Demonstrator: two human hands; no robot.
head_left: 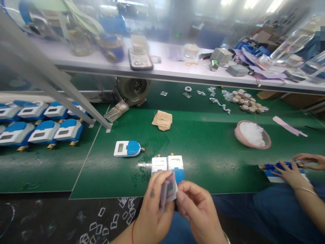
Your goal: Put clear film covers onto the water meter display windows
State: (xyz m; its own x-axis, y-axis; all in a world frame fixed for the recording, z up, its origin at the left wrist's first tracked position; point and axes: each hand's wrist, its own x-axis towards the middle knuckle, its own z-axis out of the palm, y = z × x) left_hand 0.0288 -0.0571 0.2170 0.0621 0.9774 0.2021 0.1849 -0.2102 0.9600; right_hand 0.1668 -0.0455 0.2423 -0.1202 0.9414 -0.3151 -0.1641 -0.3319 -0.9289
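Folded, thin translucent sheets with dark print, which look like labels (171, 190), are gripped in my left hand (156, 206) above the table's front edge. My right hand (196, 206) is closed, thumb and forefinger pinched at the sheets' right edge. Just beyond my hands two white-and-blue water meters, the left one (159, 163) and the right one (175, 163), lie side by side with their small displays facing up. My fingers hide part of their blue lids. A third meter (127, 148) lies farther left, its brass fitting pointing right.
Several meters (42, 132) stand in rows at left, behind a slanted metal post (76, 88). A crumpled brown cloth (162, 120) and a pink bowl (251, 135) of white material lie on the green table. At right, a co-worker's hands (291, 174) hold a meter. Above runs a shelf (167, 73).
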